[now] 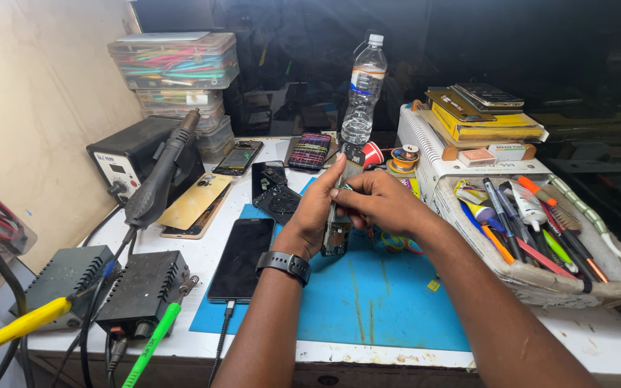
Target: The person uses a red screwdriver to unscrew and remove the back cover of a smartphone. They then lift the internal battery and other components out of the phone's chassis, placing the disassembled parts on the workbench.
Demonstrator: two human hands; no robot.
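**Both hands on stripped phone frame above blue mat**

Left hand, black watch on its wrist, grips a narrow dark opened phone frame upright over the blue rubber work mat. Right hand has fingers curled, pinching at the frame's upper part, possibly a small tool, too small to tell. A black smartphone lies flat on the mat's left edge.

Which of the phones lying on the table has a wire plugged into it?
The big black phone lying on the blue mat's left edge, beside the left hand. A cable goes into its bottom end. The other phones further back show no wire.
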